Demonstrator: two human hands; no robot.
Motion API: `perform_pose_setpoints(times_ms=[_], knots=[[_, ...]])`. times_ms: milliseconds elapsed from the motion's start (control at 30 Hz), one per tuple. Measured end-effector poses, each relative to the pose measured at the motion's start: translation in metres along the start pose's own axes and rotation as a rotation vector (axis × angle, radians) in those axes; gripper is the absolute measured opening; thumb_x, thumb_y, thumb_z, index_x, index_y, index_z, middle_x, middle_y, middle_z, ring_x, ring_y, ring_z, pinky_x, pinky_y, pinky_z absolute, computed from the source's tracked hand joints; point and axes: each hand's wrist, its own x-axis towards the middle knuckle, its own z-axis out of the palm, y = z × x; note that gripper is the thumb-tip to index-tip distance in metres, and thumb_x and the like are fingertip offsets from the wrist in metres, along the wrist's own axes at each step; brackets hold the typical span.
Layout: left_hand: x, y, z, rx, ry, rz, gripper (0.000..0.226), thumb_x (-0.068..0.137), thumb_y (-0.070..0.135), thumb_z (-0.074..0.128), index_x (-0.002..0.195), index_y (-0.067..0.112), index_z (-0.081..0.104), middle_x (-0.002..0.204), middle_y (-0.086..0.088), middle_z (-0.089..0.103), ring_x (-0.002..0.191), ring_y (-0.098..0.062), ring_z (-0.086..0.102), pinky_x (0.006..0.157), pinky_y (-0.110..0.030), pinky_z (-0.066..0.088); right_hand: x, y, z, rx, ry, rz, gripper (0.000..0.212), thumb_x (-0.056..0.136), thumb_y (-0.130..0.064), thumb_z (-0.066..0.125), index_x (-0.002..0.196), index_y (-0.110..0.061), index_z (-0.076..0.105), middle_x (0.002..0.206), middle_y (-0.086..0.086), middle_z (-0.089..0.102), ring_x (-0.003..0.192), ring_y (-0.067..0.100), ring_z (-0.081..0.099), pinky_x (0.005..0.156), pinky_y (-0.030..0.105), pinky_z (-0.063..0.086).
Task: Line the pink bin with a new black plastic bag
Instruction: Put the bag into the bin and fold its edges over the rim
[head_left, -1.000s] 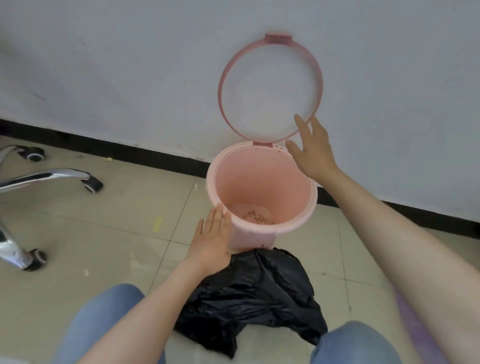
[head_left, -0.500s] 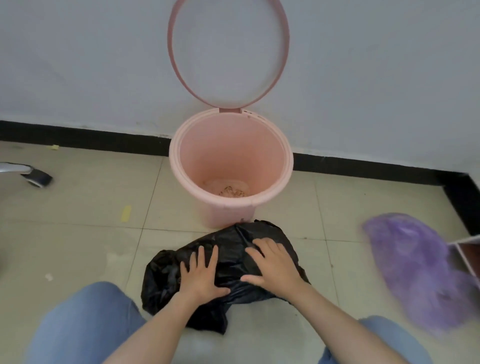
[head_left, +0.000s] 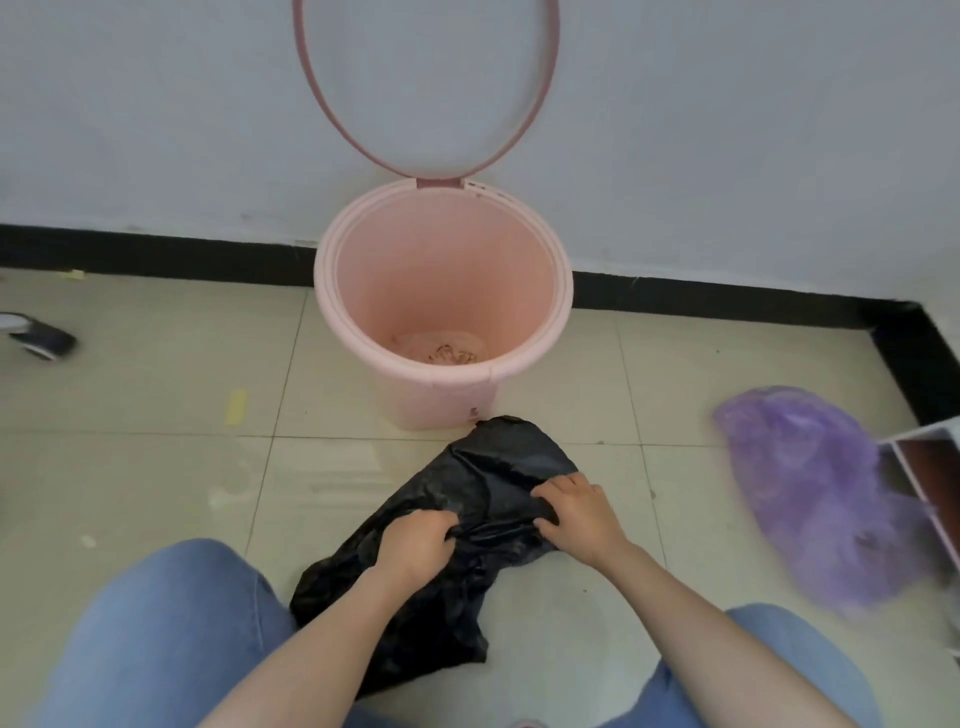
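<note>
The pink bin (head_left: 363, 332) stands on the tiled floor against the white wall, with no bag inside and a few scraps on its bottom. Its pink ring lid (head_left: 540, 119) is swung up against the wall. A crumpled black plastic bag (head_left: 483, 467) lies on the floor just in front of the bin, between my knees. My left hand (head_left: 415, 543) bunches a fold of the bag in a closed fist. My right hand (head_left: 582, 512) pinches the bag's plastic a little to the right of the left hand.
A purple plastic bag (head_left: 810, 488) lies on the floor to the right, next to a white box edge (head_left: 924, 447). A chair caster (head_left: 39, 335) shows at the left edge. A black skirting strip (head_left: 156, 257) runs along the wall. My blue-jeaned knees fill the bottom corners.
Both hands left the bin and came down onto the black bag. From lying flat on it, their fingers have now closed and gathered the plastic, pulling it toward me.
</note>
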Motion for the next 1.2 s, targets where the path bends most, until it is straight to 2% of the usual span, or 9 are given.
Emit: perform_pose_setpoints(times_ms=[133,200,400,633,733,833,1000,1133,1200], knots=[[-0.001,0.023,-0.015,-0.084,0.044,0.032,0.021,0.089,0.018,0.049,0.101,0.019,0.065,0.106,-0.003,0.070,0.100,-0.025,0.061,0.076,-0.031,0.049,-0.016,-0.005,-0.011,0.069,-0.128,-0.030,0.067,0.081,-0.057,0.051,0.138,-0.027,0.031,0.141,0.001,0.043,0.131,0.024,0.033,0.106,0.041,0.027],[0.000,0.034,-0.022,-0.111,0.051,0.061,0.021,0.088,0.019,0.050,0.102,0.020,0.065,0.107,-0.001,0.070,0.101,-0.023,0.060,0.078,-0.031,0.048,-0.021,-0.004,-0.017,0.051,-0.098,-0.004,0.065,0.080,-0.055,0.053,0.137,-0.029,0.032,0.136,0.002,0.046,0.129,0.024,0.035,0.106,0.040,0.024],[0.006,0.060,-0.041,-0.228,0.090,0.151,0.019,0.087,0.020,0.056,0.103,0.018,0.066,0.110,0.001,0.070,0.103,-0.019,0.060,0.078,-0.026,0.045,-0.024,0.013,-0.045,0.232,0.182,0.156,0.020,0.086,-0.030,0.057,0.102,-0.021,0.065,0.109,0.003,0.062,0.113,0.023,0.047,0.093,0.031,0.029],[0.008,0.102,-0.055,-0.404,0.031,0.301,0.028,0.084,0.012,0.060,0.111,0.019,0.064,0.118,0.005,0.065,0.105,-0.006,0.055,0.072,0.003,0.033,-0.050,0.044,-0.087,0.372,0.535,0.293,0.012,0.079,-0.011,0.063,0.088,-0.014,0.071,0.104,0.007,0.067,0.107,0.028,0.051,0.088,0.035,0.034],[0.007,0.126,-0.061,-0.425,0.035,0.350,0.032,0.085,0.010,0.057,0.116,0.019,0.061,0.123,0.003,0.063,0.113,-0.010,0.055,0.084,-0.005,0.032,-0.063,0.057,-0.109,0.364,0.661,0.387,0.011,0.079,-0.009,0.064,0.087,-0.012,0.071,0.110,0.012,0.063,0.112,0.031,0.047,0.090,0.038,0.032],[0.005,0.153,-0.071,-0.441,0.112,0.371,0.031,0.087,0.011,0.056,0.117,0.017,0.061,0.123,0.001,0.064,0.114,-0.013,0.056,0.084,-0.004,0.031,-0.075,0.068,-0.131,0.372,0.755,0.463,0.013,0.081,-0.007,0.063,0.089,-0.011,0.071,0.116,0.016,0.061,0.115,0.034,0.045,0.096,0.042,0.033],[-0.007,0.193,-0.105,-0.496,0.246,0.474,0.029,0.086,0.009,0.057,0.114,0.016,0.063,0.116,0.000,0.068,0.107,-0.012,0.059,0.075,0.011,0.027,-0.093,0.073,-0.185,0.505,0.909,0.461,0.017,0.081,-0.003,0.059,0.090,-0.011,0.071,0.120,0.017,0.058,0.118,0.033,0.044,0.099,0.035,0.031],[-0.023,0.215,-0.152,-0.517,0.351,0.566,0.026,0.083,0.009,0.062,0.109,0.015,0.066,0.111,-0.002,0.070,0.103,-0.012,0.060,0.080,-0.003,0.034,-0.110,0.069,-0.243,0.597,1.029,0.355,0.021,0.077,0.003,0.060,0.089,-0.011,0.071,0.118,0.016,0.059,0.116,0.031,0.048,0.092,0.019,0.027],[-0.033,0.225,-0.182,-0.504,0.435,0.619,0.026,0.083,0.009,0.063,0.108,0.013,0.067,0.110,-0.003,0.071,0.103,-0.014,0.062,0.084,-0.009,0.038,-0.117,0.062,-0.272,0.657,1.095,0.282,0.025,0.076,0.005,0.060,0.087,-0.015,0.070,0.115,0.014,0.060,0.113,0.029,0.051,0.096,0.025,0.031]])
